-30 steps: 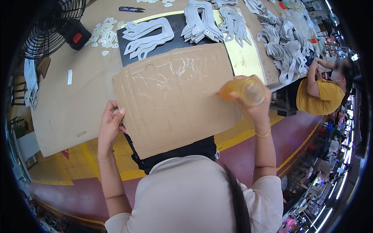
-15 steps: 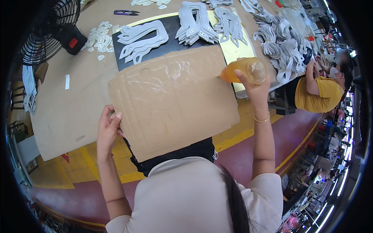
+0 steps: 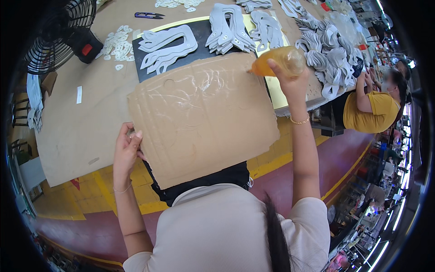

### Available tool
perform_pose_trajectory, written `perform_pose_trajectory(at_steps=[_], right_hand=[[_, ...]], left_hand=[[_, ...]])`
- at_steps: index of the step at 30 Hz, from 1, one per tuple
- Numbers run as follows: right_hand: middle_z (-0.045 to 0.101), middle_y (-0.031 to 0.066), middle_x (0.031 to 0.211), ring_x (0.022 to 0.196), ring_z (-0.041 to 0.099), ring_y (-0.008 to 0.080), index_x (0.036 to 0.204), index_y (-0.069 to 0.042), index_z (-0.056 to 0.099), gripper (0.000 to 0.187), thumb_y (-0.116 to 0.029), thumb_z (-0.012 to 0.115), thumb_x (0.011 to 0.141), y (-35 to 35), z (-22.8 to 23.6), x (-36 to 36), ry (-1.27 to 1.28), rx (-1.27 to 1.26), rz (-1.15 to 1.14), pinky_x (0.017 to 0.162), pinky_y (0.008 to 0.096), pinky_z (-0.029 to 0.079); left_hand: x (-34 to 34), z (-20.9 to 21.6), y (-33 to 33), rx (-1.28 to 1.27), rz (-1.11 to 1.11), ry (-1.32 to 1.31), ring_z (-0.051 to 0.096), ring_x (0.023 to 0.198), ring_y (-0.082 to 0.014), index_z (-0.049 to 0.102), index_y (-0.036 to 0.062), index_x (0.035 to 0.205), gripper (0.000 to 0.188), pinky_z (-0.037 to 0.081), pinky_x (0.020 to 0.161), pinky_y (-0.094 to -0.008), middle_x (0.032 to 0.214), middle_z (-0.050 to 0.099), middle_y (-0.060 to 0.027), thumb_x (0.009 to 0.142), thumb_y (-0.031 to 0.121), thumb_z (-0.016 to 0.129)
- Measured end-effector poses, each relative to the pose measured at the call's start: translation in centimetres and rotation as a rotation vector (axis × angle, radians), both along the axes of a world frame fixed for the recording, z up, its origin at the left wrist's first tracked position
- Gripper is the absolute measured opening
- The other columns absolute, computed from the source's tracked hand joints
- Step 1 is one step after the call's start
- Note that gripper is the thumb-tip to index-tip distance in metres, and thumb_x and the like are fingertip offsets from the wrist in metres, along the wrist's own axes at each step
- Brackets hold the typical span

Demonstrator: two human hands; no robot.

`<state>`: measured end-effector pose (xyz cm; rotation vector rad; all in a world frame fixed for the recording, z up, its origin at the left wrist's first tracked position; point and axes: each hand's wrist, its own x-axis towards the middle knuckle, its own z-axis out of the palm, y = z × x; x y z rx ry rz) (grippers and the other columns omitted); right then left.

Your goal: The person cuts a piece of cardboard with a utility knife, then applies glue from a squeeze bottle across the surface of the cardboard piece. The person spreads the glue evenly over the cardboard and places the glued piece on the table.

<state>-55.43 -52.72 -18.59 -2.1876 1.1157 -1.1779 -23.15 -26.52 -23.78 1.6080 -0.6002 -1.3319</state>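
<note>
Amber squeeze bottle (image 3: 277,61) above cardboard's right corner; no labels, signs, screens.

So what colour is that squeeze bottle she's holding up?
The bottle in her right hand is translucent orange-amber, seen clearly in the head view.

the cardboard sheet (image 3: 201,120) hides the palm and most fingers of the left hand (image 3: 126,149), the lower part of the black mat (image 3: 181,31) and the table beneath. the right hand (image 3: 290,81) covers the back of the orange bottle (image 3: 276,61), whose nozzle tip is too small to tell. the black fan (image 3: 59,34) is cut off at the dark left rim, and the stacked grey cut-outs (image 3: 326,50) blur together toward the right edge.
</note>
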Motion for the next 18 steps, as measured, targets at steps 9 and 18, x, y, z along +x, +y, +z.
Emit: perform_pose_trajectory(at_steps=[9, 18], right_hand=[[0.07, 0.008, 0.079, 0.068, 0.066, 0.0152, 0.09, 0.0, 0.067, 0.041, -0.035, 0.081, 0.075, -0.9, -0.2, 3.7, 0.011, -0.021, 0.094, 0.064, 0.0275, 0.052], [0.07, 0.0086, 0.08, 0.071, 0.068, 0.0163, 0.09, -0.001, 0.068, 0.039, -0.034, 0.08, 0.075, -0.4, 1.3, 5.0, 0.061, 0.031, 0.138, 0.065, 0.029, 0.053]], left_hand=[[-0.1, 0.0, 0.0, -0.007, 0.006, 0.014, 0.059, 0.05, -0.0082, 0.042, 0.0022, 0.117, 0.028, 0.049, 0.039, -0.0197, 0.069, 0.062, -0.0039, 0.096, 0.017, 0.053], [-0.2, 0.1, -0.1, -0.022, 0.001, 0.041, 0.058, 0.05, -0.0102, 0.04, 0.0002, 0.119, 0.026, 0.049, 0.04, -0.0201, 0.076, 0.064, -0.0079, 0.098, 0.014, 0.048]])
